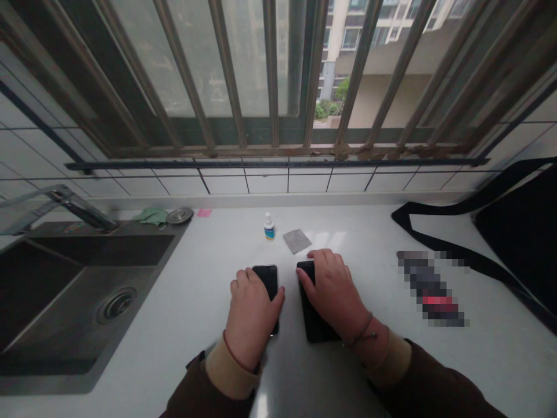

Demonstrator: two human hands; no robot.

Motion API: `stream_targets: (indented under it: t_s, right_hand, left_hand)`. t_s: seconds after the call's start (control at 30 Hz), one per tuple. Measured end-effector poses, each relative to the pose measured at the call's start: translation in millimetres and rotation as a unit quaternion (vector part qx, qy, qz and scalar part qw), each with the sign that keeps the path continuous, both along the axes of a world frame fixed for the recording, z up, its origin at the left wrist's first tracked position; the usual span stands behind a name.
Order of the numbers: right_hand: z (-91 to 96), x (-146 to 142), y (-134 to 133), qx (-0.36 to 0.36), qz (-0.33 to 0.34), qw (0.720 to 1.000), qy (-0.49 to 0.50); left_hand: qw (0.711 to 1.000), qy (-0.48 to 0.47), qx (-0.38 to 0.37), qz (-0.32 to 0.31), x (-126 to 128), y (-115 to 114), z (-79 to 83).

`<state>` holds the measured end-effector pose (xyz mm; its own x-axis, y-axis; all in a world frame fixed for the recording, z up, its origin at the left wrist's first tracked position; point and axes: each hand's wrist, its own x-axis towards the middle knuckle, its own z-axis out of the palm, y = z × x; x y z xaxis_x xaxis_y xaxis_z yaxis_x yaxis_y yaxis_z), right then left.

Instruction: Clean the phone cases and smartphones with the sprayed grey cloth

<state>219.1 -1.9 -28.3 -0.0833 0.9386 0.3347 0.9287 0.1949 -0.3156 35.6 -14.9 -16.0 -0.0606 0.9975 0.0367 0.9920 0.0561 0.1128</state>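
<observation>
A smartphone (270,277) with a dark screen and light edge lies flat on the white counter. My left hand (251,302) covers much of it from above, thumb along its right side and fingers curled at its left. To the right is a larger, flat black tablet (314,322), also on the counter. My right hand (333,284) grips it from above, with the thumb at its left edge and the fingers over its top right part. A grey folded cloth (297,241) lies just beyond the tablet. Beyond the phone stands a small white bottle (268,227) with a blue label.
At left is a sink (143,278) with a faucet (82,209), a green cloth (151,216) and a metal drain lid (180,216). A pink slip (204,213) lies nearby. A black bag (522,223) with a strap is at right, beside a pixelated item (433,287).
</observation>
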Motion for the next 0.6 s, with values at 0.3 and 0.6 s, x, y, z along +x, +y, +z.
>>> stream_targets:
  t_s: [0.3,0.6]
  right_hand:
    - [36.4,-16.8,57.0,-0.153,0.031,0.976,-0.153]
    - [29.3,-28.7,89.7,-0.181,0.049,0.97,-0.152]
  left_hand:
    - [1.0,-0.013,0.015,-0.017,-6.0,1.0,-6.8]
    - [0.998,-0.046,0.047,-0.003,-18.8,14.3,13.9]
